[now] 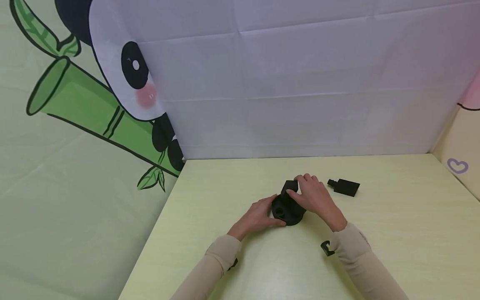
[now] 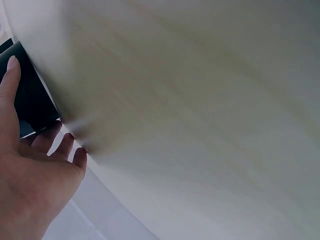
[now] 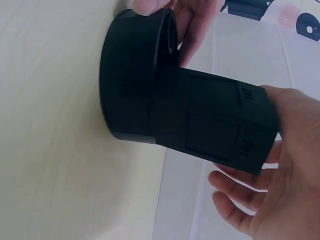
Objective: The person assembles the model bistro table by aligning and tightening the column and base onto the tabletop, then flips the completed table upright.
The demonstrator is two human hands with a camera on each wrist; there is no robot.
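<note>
A round black base [image 1: 288,218] sits on the table, with a black rectangular block [image 3: 215,122] standing in it. Raised numbers 147 and 148 mark two faces of the block near its outer end. My left hand [image 1: 258,214] holds the base from the left, thumb at its near side and fingers at its far side. In the left wrist view, a dark curved wall [image 2: 37,102] lies between that thumb and the fingers. My right hand [image 1: 316,198] grips the upper end of the block, thumb on the near face and fingers behind.
A flat black piece [image 1: 346,188] with a narrow knobbed end lies on the pale table [image 1: 405,225], right of my right hand. A small black hooked part [image 1: 327,248] shows by the right sleeve. Printed cloth walls [image 1: 300,104] stand behind and beside the table.
</note>
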